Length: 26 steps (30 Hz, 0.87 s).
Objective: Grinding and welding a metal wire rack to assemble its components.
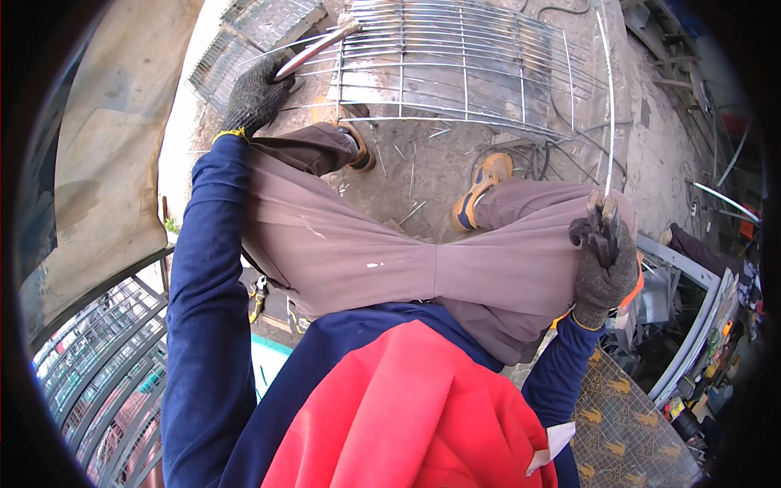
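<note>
So the person is crouched over a wire grid panel (455,69) that lies flat on the concrete floor (423,171), right in front of their shoes. The panel's long wires run left to right across the view, with a few cross wires going away from the person.

Left hand (256,93), in a dark knit glove, is out at the panel's near-left corner, fingers wrapped shut around a metal rod-like tool (317,45). That tool slants up and to the right, and its tip sits on the top-left part of the grid. Can't tell exactly what kind of tool it is.

Right hand (606,260), also gloved, is pulled back by the right knee, well apart from the panel's body. It's closed on a pair of dark pliers (598,232), and the pliers pinch the lower end of a long thin wire (608,106). That wire runs nearly straight away from the person, crossing the right edge of the panel.

So the left hand is the one actually on the grid; the right one only reaches it through the wire. Another mesh panel (244,37) lies off to the far left, partly under the first.
</note>
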Available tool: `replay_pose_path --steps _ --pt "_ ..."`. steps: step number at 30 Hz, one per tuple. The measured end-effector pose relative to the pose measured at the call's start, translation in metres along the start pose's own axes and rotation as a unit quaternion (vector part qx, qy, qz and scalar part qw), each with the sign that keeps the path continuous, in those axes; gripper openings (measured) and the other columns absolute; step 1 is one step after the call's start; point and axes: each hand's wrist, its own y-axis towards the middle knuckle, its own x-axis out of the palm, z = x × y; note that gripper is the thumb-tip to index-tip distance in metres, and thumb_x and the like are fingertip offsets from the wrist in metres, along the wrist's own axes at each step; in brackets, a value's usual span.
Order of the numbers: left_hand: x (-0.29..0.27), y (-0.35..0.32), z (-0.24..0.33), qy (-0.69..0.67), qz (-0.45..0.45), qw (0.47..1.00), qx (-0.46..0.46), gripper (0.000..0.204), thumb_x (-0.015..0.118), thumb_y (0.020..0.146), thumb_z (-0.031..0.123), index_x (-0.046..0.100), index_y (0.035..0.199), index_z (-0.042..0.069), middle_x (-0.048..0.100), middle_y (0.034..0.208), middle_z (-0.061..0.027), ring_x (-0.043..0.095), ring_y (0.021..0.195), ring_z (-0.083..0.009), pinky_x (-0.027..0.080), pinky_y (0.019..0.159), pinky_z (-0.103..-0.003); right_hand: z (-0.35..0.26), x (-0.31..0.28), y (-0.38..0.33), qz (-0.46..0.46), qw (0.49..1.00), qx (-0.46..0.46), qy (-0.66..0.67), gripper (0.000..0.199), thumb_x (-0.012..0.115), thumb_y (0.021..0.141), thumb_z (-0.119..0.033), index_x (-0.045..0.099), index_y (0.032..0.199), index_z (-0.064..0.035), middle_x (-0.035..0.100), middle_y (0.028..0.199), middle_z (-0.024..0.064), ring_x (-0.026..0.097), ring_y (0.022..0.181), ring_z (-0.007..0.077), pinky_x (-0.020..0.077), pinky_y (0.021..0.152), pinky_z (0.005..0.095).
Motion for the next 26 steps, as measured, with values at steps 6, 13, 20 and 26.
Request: replay_pose_path --steps 6,13,20,26 --pt "0.0 -0.001 0.004 -0.019 0.004 1.0 -0.019 0.034 0.065 0.084 0.028 0.063 0.115 0.014 0.066 0.103 -0.0143 0.064 0.097 -0.0305 0.048 0.086 -0.038 -0.007 0.001 0.003 0.015 0.999 -0.019 -0.036 0.054 0.082 0.068 -0.01 0.063 0.118 -0.0006 0.07 0.103 0.0168 0.07 0.09 0.0281 0.0544 0.079 0.0343" --pt "0.001 0.002 -0.001 0.02 0.026 0.999 0.022 0.038 0.065 0.086 0.028 0.06 0.12 0.012 0.066 0.109 -0.0154 0.064 0.102 -0.0305 0.048 0.088 -0.038 -0.004 -0.001 0.002 -0.001 0.998 -0.012 -0.057 0.058 0.085 0.066 -0.011 0.062 0.118 0.0005 0.07 0.104 0.0172 0.07 0.092 0.0291 0.0545 0.082 0.0353" --pt "0.006 0.005 -0.005 0.036 0.035 0.998 0.038 0.039 0.063 0.088 0.029 0.058 0.123 0.011 0.065 0.11 -0.0173 0.064 0.103 -0.0324 0.048 0.088 -0.039 -0.003 -0.003 -0.001 0.005 0.998 0.001 -0.063 0.058 0.085 0.066 -0.011 0.062 0.118 0.0012 0.069 0.108 0.0172 0.069 0.096 0.029 0.0538 0.084 0.0356" --pt "0.005 0.004 -0.005 0.05 0.029 0.998 0.015 0.042 0.064 0.085 0.029 0.058 0.124 0.016 0.064 0.115 -0.0162 0.061 0.109 -0.0351 0.047 0.092 -0.043 -0.002 -0.002 -0.002 0.005 0.999 0.027 -0.031 0.059 0.085 0.066 -0.011 0.062 0.119 0.0006 0.068 0.109 0.017 0.068 0.096 0.0298 0.0535 0.084 0.0362"
